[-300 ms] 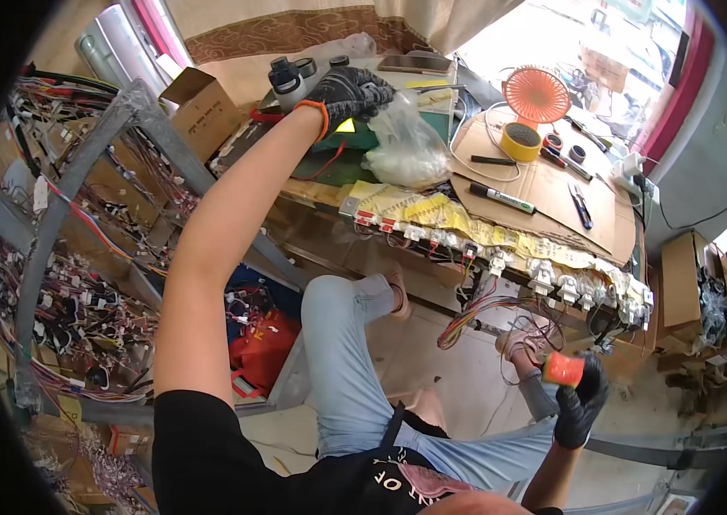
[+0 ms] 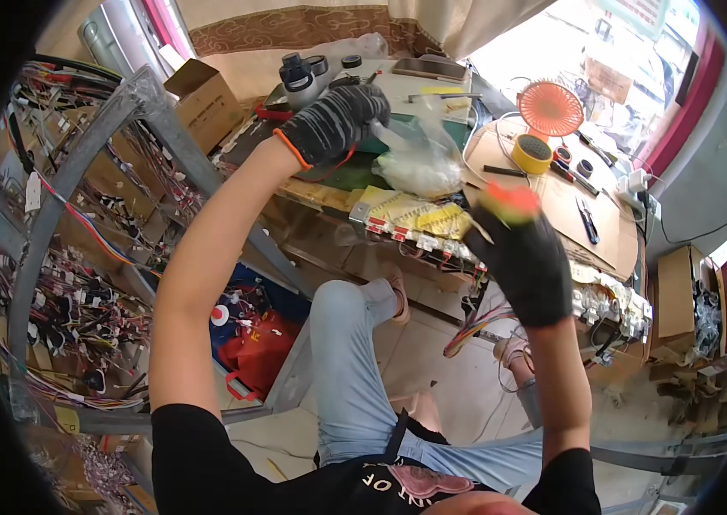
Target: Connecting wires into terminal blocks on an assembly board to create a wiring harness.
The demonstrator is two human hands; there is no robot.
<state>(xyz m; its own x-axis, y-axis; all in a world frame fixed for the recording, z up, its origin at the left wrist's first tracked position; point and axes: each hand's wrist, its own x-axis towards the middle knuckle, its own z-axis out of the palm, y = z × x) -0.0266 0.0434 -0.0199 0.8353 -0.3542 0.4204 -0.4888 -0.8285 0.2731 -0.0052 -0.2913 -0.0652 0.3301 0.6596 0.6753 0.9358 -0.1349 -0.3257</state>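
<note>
My left hand (image 2: pixel 337 124), in a dark striped glove with an orange cuff, is closed on the gathered edge of a clear plastic bag (image 2: pixel 419 167). The bag rests on the bench, and small pale items inside it cannot be made out. My right hand (image 2: pixel 530 266), in a black glove, is raised over the bench's front edge. It grips a small red-orange thing with a yellow side (image 2: pixel 509 204), smeared by motion. Below that hand, white connectors (image 2: pixel 608 305) line the front edge along a strip of yellow paper (image 2: pixel 410 213).
Cardboard on the bench bears a yellow tape roll (image 2: pixel 532 154), a cutter (image 2: pixel 587 221) and pens. An orange fan (image 2: pixel 550 108) stands behind. At left, a metal frame (image 2: pixel 37 223) borders many wire harnesses. A dark bottle (image 2: pixel 296 81) stands behind my left hand.
My right hand has swung up from the lower right to above the bench edge, carrying the red-orange thing. My left hand has shifted slightly left and down, and the bag's top is stretched toward it.
</note>
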